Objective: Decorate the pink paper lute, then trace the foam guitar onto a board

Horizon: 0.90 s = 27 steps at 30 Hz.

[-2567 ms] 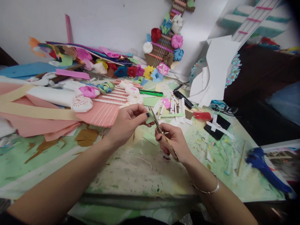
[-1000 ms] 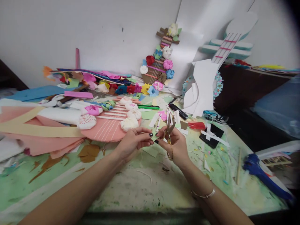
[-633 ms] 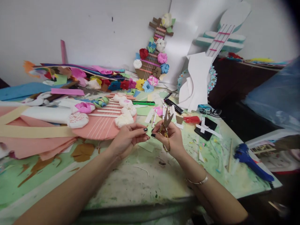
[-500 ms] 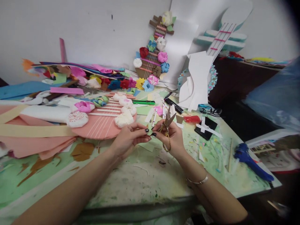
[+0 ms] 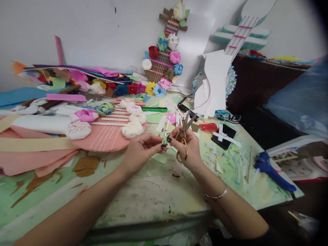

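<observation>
My left hand [image 5: 142, 150] pinches a small piece of green paper [image 5: 165, 140] between thumb and forefinger. Meeting it from the other side, my right hand [image 5: 188, 147] has its thumb and fingertip at the same piece. A pair of gold-handled scissors [image 5: 185, 128] also rests in my right hand, blades apart and pointing up and away. Behind my left hand lies a pink paper-covered lute shape [image 5: 107, 135] bearing white paper flowers [image 5: 132, 129] and pale strips. Part of the green paper is hidden by my fingers.
A blue glue gun [image 5: 275, 172] lies near the table's right edge, beside a thin stick [image 5: 249, 165]. A black phone [image 5: 223, 136] and a red packet [image 5: 208, 127] sit further back. A brown flowered lute model [image 5: 161, 65] leans against the wall.
The green paper now shows more clearly between my fingertips. Both hands stay close together, with the scissors still in my right hand. The whole view has shifted slightly.
</observation>
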{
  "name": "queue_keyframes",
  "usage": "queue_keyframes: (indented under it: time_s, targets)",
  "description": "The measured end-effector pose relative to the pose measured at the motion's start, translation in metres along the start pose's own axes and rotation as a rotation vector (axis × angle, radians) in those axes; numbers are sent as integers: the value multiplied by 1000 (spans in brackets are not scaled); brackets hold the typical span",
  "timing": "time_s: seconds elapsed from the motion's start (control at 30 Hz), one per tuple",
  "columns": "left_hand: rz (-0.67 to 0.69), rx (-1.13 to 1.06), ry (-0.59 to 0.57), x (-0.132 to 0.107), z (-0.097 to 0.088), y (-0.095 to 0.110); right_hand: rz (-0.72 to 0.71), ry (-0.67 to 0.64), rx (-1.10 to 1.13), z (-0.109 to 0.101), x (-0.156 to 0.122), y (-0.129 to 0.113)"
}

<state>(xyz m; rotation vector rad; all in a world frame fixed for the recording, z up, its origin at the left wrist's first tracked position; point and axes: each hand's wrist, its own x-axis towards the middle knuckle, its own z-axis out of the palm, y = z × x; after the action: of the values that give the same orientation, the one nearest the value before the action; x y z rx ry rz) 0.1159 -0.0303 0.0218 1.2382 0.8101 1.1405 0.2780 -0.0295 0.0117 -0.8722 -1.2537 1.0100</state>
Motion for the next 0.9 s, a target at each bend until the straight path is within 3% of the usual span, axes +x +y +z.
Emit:
queue_keyframes:
  time_s: [0.4, 0.57, 0.9]
  targets:
    - [542, 524, 61, -4, -6, -8, 87, -98, 217, -2, 0, 3]
    - [558, 480, 86, -3, -6, -6, 47, -93, 212, -1, -2, 1]
    - [422, 374, 136, -8, -1, -6, -37, -39, 87, 5, -8, -5]
